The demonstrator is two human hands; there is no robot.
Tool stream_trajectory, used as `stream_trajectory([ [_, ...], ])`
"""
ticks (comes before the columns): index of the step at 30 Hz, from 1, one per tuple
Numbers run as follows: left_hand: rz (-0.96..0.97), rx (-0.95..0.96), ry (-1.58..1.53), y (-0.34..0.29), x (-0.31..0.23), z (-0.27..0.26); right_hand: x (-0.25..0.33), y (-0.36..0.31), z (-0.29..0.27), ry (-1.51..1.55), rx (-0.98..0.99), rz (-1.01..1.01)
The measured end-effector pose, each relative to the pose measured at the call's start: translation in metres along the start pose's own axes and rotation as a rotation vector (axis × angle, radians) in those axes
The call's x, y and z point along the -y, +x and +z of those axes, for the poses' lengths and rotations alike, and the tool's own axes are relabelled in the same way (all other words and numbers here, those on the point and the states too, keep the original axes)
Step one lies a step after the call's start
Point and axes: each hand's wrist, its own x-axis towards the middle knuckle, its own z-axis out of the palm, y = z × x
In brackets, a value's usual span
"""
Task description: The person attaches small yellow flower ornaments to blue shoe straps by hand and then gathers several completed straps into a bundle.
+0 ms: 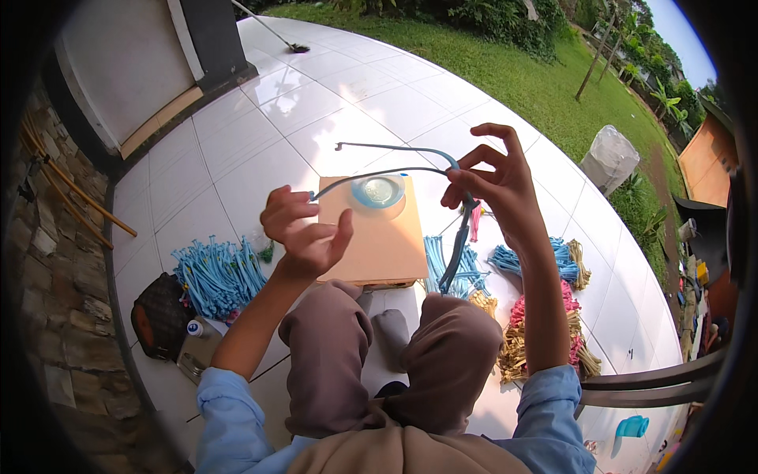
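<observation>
My right hand (pixel 493 186) is raised at the right, its thumb and fingertips pinching a thin blue strap (pixel 456 257). Two lengths of the strap arc out leftward from this grip, and another part hangs below it. The left hand (pixel 304 229) is up opposite, thumb and fingers apart. One strap end touches or nearly touches its fingertips; I cannot tell which. Beneath the hands lies a brown cardboard box (pixel 371 245) with a small blue-rimmed clear bowl (pixel 377 192) on top. What the bowl contains is too small to make out.
Blue strap bundles (pixel 217 276) lie left of the box; more blue bundles (pixel 537 257) and tan and pink bundles (pixel 545 332) lie right. A dark bag (pixel 162 316) rests by the stone wall. Beyond the white tiles (pixel 260 182) are a broom (pixel 296 47) and grass (pixel 442 55).
</observation>
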Motion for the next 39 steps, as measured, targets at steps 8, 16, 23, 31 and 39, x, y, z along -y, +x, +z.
stream_trajectory([
  [8, 0.525, 0.21, 0.162, 0.042, -0.015, 0.026, 0.015, 0.015, 0.051, 0.322, 0.054, 0.171],
  [16, -0.178, 0.633, -0.234, 0.089, -0.021, 0.005, -0.026, -0.024, 0.002, 0.191, 0.126, -0.149],
  [23, -0.831, 0.953, -0.578, 0.052, -0.075, -0.001, -0.032, -0.062, 0.004, 0.485, 0.013, -0.262],
  [31, -0.859, 0.878, -0.751, 0.002, -0.086, 0.006, -0.056, -0.068, 0.022, 0.539, -0.046, -0.122],
  [39, -0.713, 0.561, -0.615, -0.03, -0.09, 0.022, -0.096, -0.088, 0.073, 0.137, -0.098, 0.012],
])
